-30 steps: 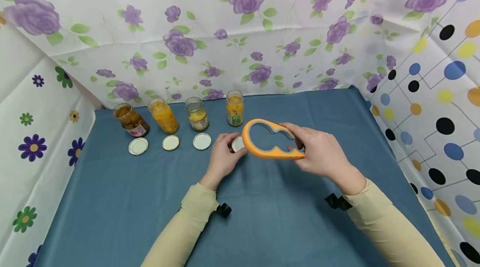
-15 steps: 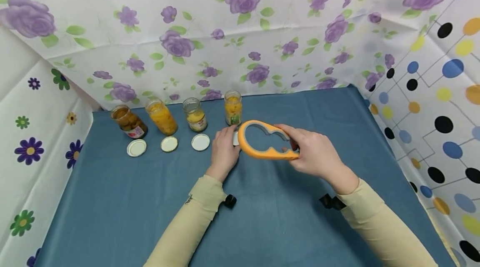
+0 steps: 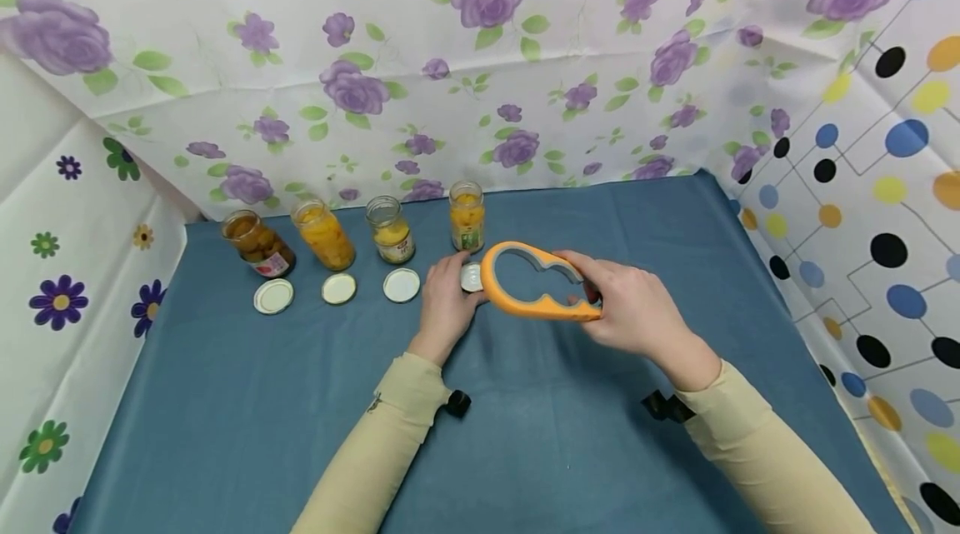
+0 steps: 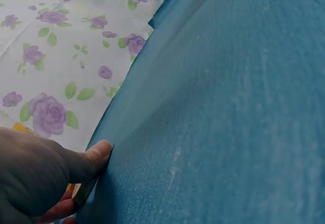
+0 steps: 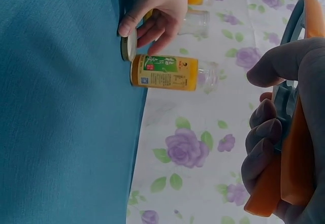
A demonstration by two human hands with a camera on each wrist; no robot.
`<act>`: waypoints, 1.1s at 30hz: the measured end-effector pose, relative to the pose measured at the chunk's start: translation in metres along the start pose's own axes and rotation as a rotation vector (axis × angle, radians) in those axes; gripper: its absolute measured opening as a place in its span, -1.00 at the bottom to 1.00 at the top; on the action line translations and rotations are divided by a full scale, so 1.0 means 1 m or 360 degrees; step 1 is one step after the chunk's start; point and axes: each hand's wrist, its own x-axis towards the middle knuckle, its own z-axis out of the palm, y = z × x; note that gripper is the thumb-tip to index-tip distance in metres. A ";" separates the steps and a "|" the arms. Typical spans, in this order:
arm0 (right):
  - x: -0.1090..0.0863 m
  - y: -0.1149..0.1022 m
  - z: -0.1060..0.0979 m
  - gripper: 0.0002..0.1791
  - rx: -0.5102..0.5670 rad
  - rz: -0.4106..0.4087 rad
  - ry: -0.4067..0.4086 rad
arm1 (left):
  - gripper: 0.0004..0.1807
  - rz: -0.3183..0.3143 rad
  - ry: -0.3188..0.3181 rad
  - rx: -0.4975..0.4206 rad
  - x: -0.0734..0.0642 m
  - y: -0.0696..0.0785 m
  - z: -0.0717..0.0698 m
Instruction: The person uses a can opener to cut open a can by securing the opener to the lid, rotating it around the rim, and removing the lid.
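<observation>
My left hand point(image 3: 447, 296) pinches a jar lid point(image 3: 471, 277) at its edges, down on the blue cloth. In the right wrist view this lid point(image 5: 129, 46) lies pale side up beside the foot of a jar with a yellow and green label point(image 5: 170, 72). That open jar of yellow fruit point(image 3: 468, 217) stands just behind the lid in the head view. My right hand point(image 3: 633, 301) grips an orange jar opener point(image 3: 547, 309) with a grey toothed inside, held above the cloth to the right. Its looped end partly overlaps the lid's right side in the head view.
To the left stand three more open jars: brown fruit point(image 3: 258, 244), orange-yellow fruit point(image 3: 324, 236) and a pale yellow filling point(image 3: 391, 231). A lid lies before each: left point(image 3: 273, 296), middle point(image 3: 339, 288), right point(image 3: 401, 285). Flowered cloth point(image 3: 420, 92) hangs behind.
My left hand has moved slightly away from me with the lid, setting it in front of the fourth jar. The jar opener in my right hand has barely shifted.
</observation>
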 end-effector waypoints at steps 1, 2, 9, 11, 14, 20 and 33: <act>0.000 0.000 0.000 -0.21 -0.0003 0.0002 -0.0004 | -0.17 -0.0003 -0.0002 -0.0003 0.000 0.000 0.000; 0.000 0.000 0.000 -0.21 -0.0004 0.0004 -0.0009 | -0.16 -0.0007 -0.0004 -0.0005 0.000 0.000 0.000; 0.001 -0.001 -0.002 -0.17 -0.0025 0.0005 0.0002 | -0.15 0.0003 0.0021 -0.0032 0.002 0.000 -0.003; 0.000 -0.002 -0.002 -0.16 -0.0029 0.0005 -0.0002 | -0.15 0.0003 0.0029 -0.0029 0.001 0.000 -0.004; -0.002 -0.004 -0.002 -0.17 -0.0031 0.0006 -0.0044 | -0.16 -0.0003 0.0018 -0.0005 -0.004 -0.001 -0.003; 0.000 -0.006 -0.002 -0.16 -0.0038 0.0014 -0.0026 | -0.22 0.0071 0.0071 -0.0031 -0.002 0.001 -0.001; -0.003 -0.007 0.009 -0.17 -0.0031 0.0039 -0.0069 | -0.29 0.0138 0.0123 -0.0025 -0.007 -0.005 0.001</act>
